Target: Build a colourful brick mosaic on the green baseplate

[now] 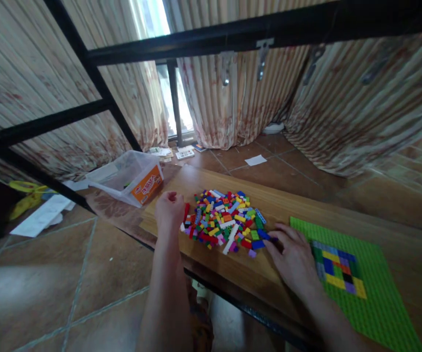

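A heap of mixed coloured toy building bricks [225, 220] lies on the wooden bench. My left hand [169, 210] is curled closed just left of the heap, near a red brick [186, 211]; whether anything is inside its fingers is hidden. At the heap's right edge, my right hand [294, 252] has thumb and fingers closed around a blue brick [263, 234], partly covered by the fingertips. Another blue brick [258, 245] lies close to the thumb. To the right is a green baseplate [387, 288] bearing a patchwork of bricks [339, 269], partly behind my right hand.
A clear plastic box [122, 178] with an orange label stands at the bench's left end. Black metal bars [211, 44] cross above. Papers and booklets [185, 152] lie beyond the bench, and a white sheet [255, 160] rests on the tiled floor before the curtains.
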A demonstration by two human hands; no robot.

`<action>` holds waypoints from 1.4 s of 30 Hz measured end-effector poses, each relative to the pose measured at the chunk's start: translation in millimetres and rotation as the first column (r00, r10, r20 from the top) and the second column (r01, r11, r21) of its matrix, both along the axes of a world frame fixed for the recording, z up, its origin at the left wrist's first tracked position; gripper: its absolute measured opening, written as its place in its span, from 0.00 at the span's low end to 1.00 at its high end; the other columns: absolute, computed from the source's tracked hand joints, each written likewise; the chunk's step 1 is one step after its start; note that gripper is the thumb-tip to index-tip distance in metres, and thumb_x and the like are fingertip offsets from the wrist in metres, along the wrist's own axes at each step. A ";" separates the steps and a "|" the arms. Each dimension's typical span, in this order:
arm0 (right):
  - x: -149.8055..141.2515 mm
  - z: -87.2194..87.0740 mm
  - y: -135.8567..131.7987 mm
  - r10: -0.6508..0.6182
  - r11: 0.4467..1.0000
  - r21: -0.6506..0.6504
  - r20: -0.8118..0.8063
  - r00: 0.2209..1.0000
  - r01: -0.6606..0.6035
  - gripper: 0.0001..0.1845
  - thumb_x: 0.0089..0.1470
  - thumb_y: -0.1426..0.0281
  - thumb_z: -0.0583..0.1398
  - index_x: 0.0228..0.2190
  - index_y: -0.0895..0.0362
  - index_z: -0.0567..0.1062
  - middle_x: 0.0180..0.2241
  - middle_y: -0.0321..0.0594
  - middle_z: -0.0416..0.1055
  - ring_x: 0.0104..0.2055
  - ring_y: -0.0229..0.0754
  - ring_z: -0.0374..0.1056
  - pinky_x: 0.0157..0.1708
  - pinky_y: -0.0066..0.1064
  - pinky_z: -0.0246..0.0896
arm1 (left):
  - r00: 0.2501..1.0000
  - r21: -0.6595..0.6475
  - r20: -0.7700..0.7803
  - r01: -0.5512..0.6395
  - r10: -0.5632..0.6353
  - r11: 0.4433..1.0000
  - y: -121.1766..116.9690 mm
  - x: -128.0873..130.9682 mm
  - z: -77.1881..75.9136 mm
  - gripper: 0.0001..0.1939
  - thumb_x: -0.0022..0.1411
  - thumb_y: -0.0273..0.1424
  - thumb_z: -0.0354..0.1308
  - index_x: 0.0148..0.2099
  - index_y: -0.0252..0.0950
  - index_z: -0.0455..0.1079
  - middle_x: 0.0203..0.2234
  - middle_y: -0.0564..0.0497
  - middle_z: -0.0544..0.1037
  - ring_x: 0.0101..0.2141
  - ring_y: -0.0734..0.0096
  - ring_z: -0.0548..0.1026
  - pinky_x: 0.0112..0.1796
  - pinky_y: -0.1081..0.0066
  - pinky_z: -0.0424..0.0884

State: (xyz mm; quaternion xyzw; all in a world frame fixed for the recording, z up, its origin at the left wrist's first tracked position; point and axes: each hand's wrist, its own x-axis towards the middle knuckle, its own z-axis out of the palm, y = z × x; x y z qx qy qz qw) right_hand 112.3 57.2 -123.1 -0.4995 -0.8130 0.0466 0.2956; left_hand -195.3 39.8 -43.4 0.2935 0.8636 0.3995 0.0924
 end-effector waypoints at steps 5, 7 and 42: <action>4.5 -2.7 3.4 -0.004 1.000 -0.020 -0.041 0.999 0.003 0.21 0.59 0.56 0.53 0.37 0.57 0.78 0.47 0.49 0.73 0.48 0.53 0.67 0.51 0.49 0.61 | 0.992 -0.305 -0.045 0.101 -0.120 0.947 -17.5 -25.8 -11.9 0.19 0.61 0.34 0.55 0.51 0.29 0.73 0.43 0.37 0.80 0.43 0.56 0.77 0.40 0.65 0.69; 5.6 -2.6 3.8 -0.010 1.000 -0.027 -0.045 0.999 0.009 0.22 0.59 0.55 0.53 0.37 0.56 0.78 0.47 0.49 0.73 0.48 0.53 0.67 0.51 0.49 0.61 | 0.978 -0.342 -0.017 0.190 -0.208 0.921 -17.5 -26.0 -16.5 0.17 0.61 0.35 0.56 0.47 0.30 0.74 0.40 0.39 0.80 0.41 0.58 0.77 0.38 0.67 0.68; 8.5 -3.1 4.8 -0.012 0.998 -0.058 -0.092 0.996 0.007 0.22 0.57 0.52 0.53 0.36 0.55 0.79 0.48 0.48 0.73 0.48 0.53 0.70 0.50 0.50 0.65 | 0.700 -0.365 0.042 0.675 -0.713 0.641 -44.4 -6.7 -6.7 0.09 0.45 0.28 0.65 0.33 0.37 0.75 0.30 0.52 0.75 0.32 0.67 0.72 0.30 0.72 0.62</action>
